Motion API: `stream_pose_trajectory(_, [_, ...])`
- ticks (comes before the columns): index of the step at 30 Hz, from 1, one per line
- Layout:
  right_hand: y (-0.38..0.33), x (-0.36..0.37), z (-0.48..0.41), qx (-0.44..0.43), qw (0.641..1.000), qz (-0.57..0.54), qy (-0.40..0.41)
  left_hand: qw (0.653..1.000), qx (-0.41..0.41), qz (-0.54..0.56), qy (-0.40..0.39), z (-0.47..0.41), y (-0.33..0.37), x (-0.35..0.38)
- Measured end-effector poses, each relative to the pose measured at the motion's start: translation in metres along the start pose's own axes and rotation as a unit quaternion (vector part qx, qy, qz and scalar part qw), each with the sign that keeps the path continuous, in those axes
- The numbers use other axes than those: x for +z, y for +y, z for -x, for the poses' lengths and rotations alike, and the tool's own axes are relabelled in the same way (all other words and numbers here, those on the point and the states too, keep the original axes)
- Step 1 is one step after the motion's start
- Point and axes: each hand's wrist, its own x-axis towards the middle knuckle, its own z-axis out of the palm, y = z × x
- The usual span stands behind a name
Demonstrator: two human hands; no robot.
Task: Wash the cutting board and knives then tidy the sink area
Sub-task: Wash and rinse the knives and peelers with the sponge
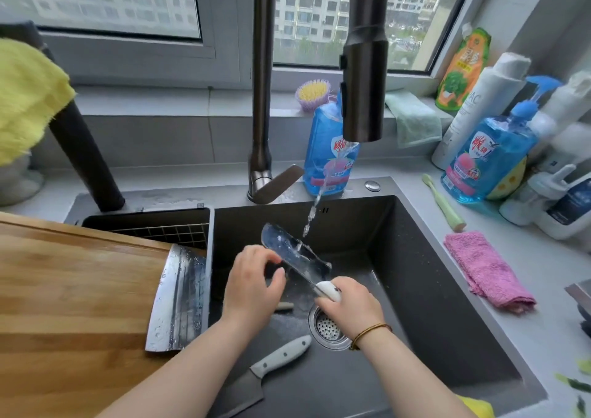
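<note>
My right hand [350, 305] grips the white handle of a wide-bladed knife [292, 251], held tilted over the dark sink [431, 289] under the running stream from the faucet head [363, 91]. My left hand [252, 285] touches the blade's lower edge with curled fingers and thumb. A second knife with a white handle [278, 358] lies on the sink floor near the drain [329, 329]. A wet cleaver blade [179, 296] rests on the wooden cutting board [70, 305], which lies across the sink's left side.
A pink cloth [486, 269] and a green brush [443, 202] lie on the right counter, beside blue soap bottles [489, 162] and other bottles. Another blue bottle [326, 152] stands behind the sink. A yellow cloth [25, 98] hangs at left. A wire basket [172, 232] sits behind the board.
</note>
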Motion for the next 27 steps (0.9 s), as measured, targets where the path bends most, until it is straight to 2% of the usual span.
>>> stream_pose_trajectory(1, [0.0, 0.001, 0.001, 0.003, 1.0, -0.027, -0.001, 0.999, -0.03, 0.016, -0.022, 0.001, 0.002, -0.006])
stream_pose_trajectory(3, [-0.003, 0.002, 0.004, 0.009, 0.995, -0.104, -0.005, 0.989, -0.089, 0.029, -0.116, 0.008, 0.005, -0.013])
stream_pose_trajectory(5, [-0.011, 0.001, 0.011, -0.002, 0.979, -0.201, -0.03, 0.977, -0.118, 0.061, -0.165, 0.022, 0.008, -0.017])
stream_pose_trajectory(10, [-0.04, -0.014, 0.039, -0.035, 0.935, -0.341, -0.087, 0.942, -0.186, 0.161, -0.228, 0.063, 0.017, -0.02])
stream_pose_trajectory(14, [-0.072, -0.012, 0.052, -0.019, 0.898, -0.419, -0.133, 0.883, -0.271, 0.282, -0.259, 0.077, 0.03, -0.034])
stream_pose_trajectory(17, [-0.1, -0.003, 0.062, -0.007, 0.86, -0.481, -0.17, 0.864, -0.31, 0.334, -0.215, 0.089, 0.031, -0.049])
stream_pose_trajectory(23, [-0.138, 0.022, 0.076, 0.023, 0.803, -0.541, -0.247, 0.928, -0.261, 0.256, -0.069, 0.111, 0.01, -0.083])
stream_pose_trajectory(25, [-0.148, 0.033, 0.078, 0.03, 0.813, -0.521, -0.257, 0.942, -0.255, 0.211, -0.057, 0.117, -0.001, -0.093])
stream_pose_trajectory(27, [-0.155, 0.045, 0.079, 0.002, 0.856, -0.462, -0.231, 0.945, -0.258, 0.2, -0.037, 0.122, -0.011, -0.102])
